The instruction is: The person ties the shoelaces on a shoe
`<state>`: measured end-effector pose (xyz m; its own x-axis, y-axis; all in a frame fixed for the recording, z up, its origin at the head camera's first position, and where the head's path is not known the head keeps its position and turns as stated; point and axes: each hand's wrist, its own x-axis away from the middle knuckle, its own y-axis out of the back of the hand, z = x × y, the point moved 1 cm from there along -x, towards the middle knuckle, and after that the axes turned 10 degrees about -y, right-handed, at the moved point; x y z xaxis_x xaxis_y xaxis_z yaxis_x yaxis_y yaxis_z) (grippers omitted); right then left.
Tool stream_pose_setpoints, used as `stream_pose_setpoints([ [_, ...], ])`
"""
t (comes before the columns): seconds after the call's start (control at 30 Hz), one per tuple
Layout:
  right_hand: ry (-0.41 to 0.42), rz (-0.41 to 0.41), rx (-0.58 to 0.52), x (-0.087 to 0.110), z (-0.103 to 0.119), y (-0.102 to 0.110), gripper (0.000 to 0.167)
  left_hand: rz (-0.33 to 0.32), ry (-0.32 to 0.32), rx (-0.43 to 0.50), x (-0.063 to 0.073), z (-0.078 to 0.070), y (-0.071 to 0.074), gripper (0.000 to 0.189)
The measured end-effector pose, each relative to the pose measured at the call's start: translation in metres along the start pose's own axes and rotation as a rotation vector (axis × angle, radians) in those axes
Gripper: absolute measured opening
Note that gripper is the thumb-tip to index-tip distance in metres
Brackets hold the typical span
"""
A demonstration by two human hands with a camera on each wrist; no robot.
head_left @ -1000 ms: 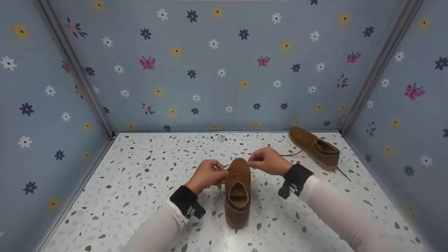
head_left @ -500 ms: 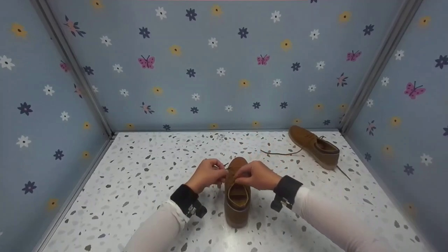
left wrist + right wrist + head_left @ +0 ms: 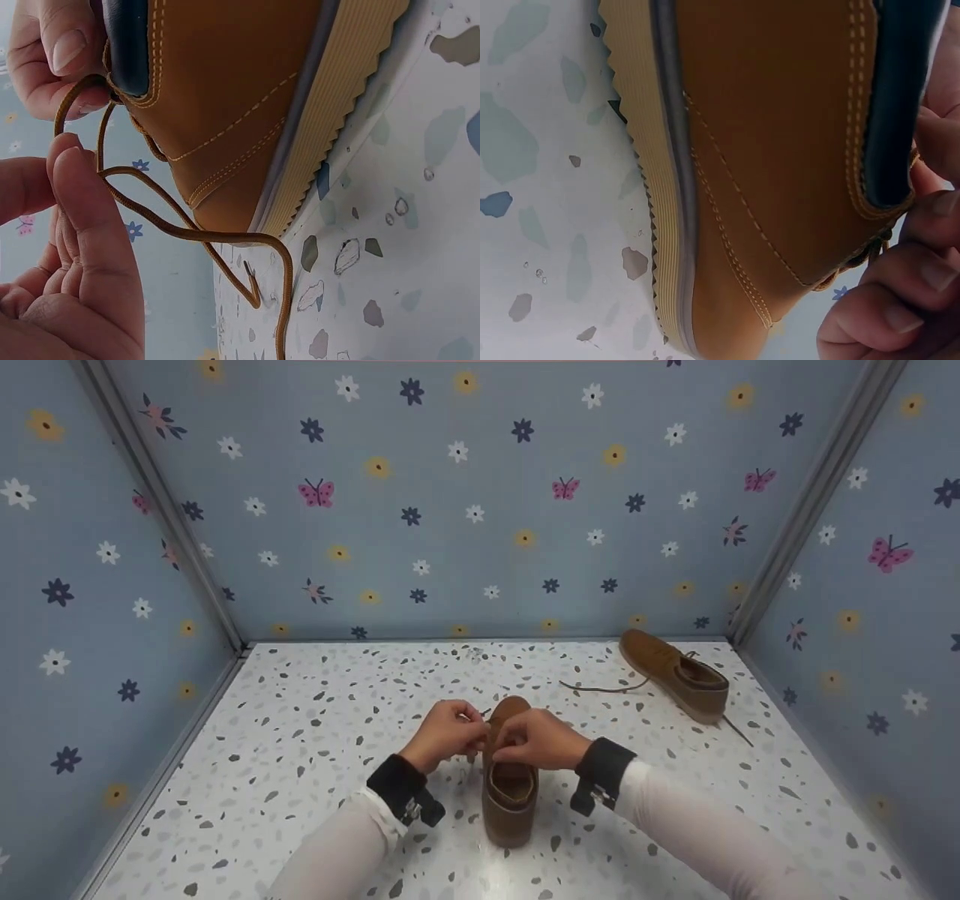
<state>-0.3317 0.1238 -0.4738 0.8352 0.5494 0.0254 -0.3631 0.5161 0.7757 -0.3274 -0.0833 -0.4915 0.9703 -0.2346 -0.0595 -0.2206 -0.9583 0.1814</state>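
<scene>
A brown lace-up shoe (image 3: 510, 817) stands on the speckled surface with its toe pointing away from me. My left hand (image 3: 448, 739) is at its left side, pinching the brown shoelace (image 3: 154, 217) between thumb and finger. The lace bends in a loop by the eyelets, and its loose lengths trail down past the toe to the surface. Over the top of the lacing, my right hand (image 3: 544, 740) has curled fingers pinching the lace close to the shoe's opening. Those fingers (image 3: 881, 319) partly hide the lacing in the right wrist view.
Another brown shoe (image 3: 675, 679) lies at the back right, its loose lace (image 3: 604, 688) stretched leftward across the speckled surface (image 3: 337, 810). Blue flowered panels (image 3: 465, 510) enclose the back and both sides.
My right hand has come from right of the toe leftward and back onto the lacing, then slightly nearer the left hand. The left hand has hardly moved.
</scene>
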Motion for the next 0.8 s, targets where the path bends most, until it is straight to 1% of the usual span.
stream_pose_setpoints([
  [0.13,-0.021,-0.015,0.0,-0.0002,-0.0008,-0.0002,0.014,0.008,0.005,0.021,-0.0004,0.0009,-0.0008,0.01],
  [0.3,-0.038,-0.025,-0.017,0.0004,-0.0013,-0.0004,0.014,0.021,0.002,0.022,-0.0004,0.0008,-0.0013,0.011],
  [0.57,-0.032,-0.031,-0.059,0.0007,-0.0033,-0.0006,0.012,0.034,0.003,-0.007,0.0005,0.0013,-0.0006,0.013],
  [0.8,-0.024,-0.046,-0.054,0.0013,-0.0049,-0.0011,0.011,0.03,-0.01,-0.012,0.0009,0.002,0.0005,0.015],
])
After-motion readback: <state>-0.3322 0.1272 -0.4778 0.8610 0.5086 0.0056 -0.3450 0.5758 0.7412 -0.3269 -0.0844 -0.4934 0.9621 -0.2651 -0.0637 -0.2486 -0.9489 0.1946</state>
